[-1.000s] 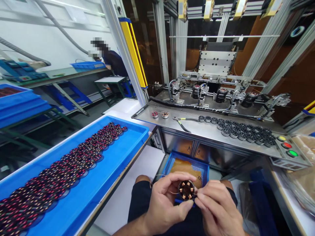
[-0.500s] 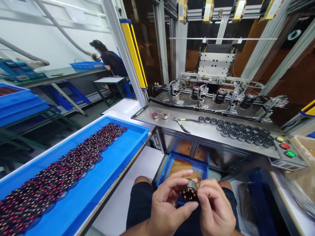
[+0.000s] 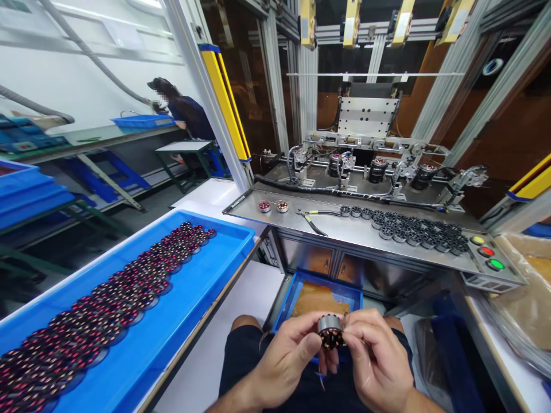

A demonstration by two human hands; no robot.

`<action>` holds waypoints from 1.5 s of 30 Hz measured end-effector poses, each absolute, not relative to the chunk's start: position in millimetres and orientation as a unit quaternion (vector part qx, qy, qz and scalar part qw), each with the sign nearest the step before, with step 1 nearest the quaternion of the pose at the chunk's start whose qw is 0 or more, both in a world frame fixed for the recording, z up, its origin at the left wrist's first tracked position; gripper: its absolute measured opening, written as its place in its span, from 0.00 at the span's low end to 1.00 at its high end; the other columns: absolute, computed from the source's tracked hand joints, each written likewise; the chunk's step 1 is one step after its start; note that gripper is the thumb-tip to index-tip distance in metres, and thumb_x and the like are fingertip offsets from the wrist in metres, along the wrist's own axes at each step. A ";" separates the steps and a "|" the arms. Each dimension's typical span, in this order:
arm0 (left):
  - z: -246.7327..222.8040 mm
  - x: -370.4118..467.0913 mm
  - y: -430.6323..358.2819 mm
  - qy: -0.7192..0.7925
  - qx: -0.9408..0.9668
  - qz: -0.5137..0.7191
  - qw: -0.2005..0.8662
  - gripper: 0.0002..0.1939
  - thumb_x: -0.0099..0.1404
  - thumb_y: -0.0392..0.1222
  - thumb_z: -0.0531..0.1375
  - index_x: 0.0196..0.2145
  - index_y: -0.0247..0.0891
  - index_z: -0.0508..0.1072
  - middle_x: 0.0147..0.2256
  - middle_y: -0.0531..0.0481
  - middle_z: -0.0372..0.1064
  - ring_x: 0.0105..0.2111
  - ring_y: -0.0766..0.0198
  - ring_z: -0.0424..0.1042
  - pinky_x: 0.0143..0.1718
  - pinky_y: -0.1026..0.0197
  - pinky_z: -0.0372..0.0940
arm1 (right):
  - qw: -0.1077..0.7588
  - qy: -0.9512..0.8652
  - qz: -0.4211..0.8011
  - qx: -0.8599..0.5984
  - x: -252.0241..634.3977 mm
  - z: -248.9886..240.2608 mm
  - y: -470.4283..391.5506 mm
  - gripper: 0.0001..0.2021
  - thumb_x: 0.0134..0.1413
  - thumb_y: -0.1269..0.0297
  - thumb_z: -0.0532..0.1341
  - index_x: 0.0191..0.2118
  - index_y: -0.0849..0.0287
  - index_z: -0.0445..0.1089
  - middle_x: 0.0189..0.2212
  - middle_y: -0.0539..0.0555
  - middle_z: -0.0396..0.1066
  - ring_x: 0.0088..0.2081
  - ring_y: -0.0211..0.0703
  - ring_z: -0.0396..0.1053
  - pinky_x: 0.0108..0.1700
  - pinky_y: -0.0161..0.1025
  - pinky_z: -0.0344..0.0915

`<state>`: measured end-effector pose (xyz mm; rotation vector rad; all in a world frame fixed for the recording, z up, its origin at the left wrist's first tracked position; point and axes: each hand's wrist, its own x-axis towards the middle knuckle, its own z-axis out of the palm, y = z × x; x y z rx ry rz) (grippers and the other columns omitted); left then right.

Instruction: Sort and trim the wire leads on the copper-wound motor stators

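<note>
I have the left hand [image 3: 288, 358] curled part-way, its thumb and fingers on the wound motor stator [image 3: 330, 324]; the right hand [image 3: 379, 355] is nearly closed at its other side. The stator is above the lap, before the metal bench [image 3: 357, 230], whose front edge has pliers [image 3: 316, 225] near.

On the metal counter [image 3: 353, 236], a red-wound ring [image 3: 264, 206] and a copper-toned ring [image 3: 282, 206] sit near open cutters [image 3: 309, 216], beside clustered dark rings [image 3: 413, 229], probably bare cores. The white counter [image 3: 210, 209] bears a blue tray [image 3: 172, 321].
</note>
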<state>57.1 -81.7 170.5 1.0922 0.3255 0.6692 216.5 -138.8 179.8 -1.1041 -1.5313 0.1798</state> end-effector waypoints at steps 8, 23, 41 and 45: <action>162.6 59.0 -83.0 0.093 0.491 0.362 0.787 0.21 0.71 0.39 0.56 0.60 0.49 0.67 0.47 0.44 0.66 0.39 0.67 0.71 0.39 0.67 0.69 | 0.572 -0.648 0.083 -0.496 219.2 180.3 -140.3 0.07 0.59 0.80 0.56 0.36 0.61 0.65 0.28 0.51 0.66 0.33 0.31 0.65 0.35 0.31 0.63; 161.9 64.4 -81.3 0.117 0.394 0.279 0.868 0.28 0.61 0.60 0.63 0.44 0.32 0.66 0.32 0.46 0.70 0.31 0.67 0.74 0.30 0.71 0.68 | 0.536 -0.705 0.033 -0.463 225.5 185.4 -142.7 0.04 0.62 0.75 0.55 0.38 0.62 0.66 0.30 0.52 0.69 0.34 0.31 0.68 0.36 0.29 0.66; 169.4 62.1 -84.4 0.059 0.388 0.454 0.800 0.13 0.57 0.30 0.68 0.35 0.37 0.68 0.47 0.51 0.69 0.58 0.59 0.64 0.61 0.58 0.59 | 0.581 -0.648 0.107 -0.480 218.4 186.0 -138.4 0.07 0.59 0.81 0.55 0.35 0.63 0.64 0.27 0.51 0.63 0.32 0.30 0.63 0.34 0.30 0.62; 169.3 63.2 -82.6 0.104 0.378 0.430 0.813 0.20 0.56 0.46 0.71 0.43 0.39 0.70 0.46 0.48 0.70 0.55 0.61 0.67 0.56 0.62 0.63 | 0.560 -0.690 0.094 -0.450 224.7 186.3 -140.4 0.06 0.59 0.80 0.55 0.37 0.63 0.65 0.29 0.52 0.65 0.34 0.31 0.66 0.36 0.30 0.64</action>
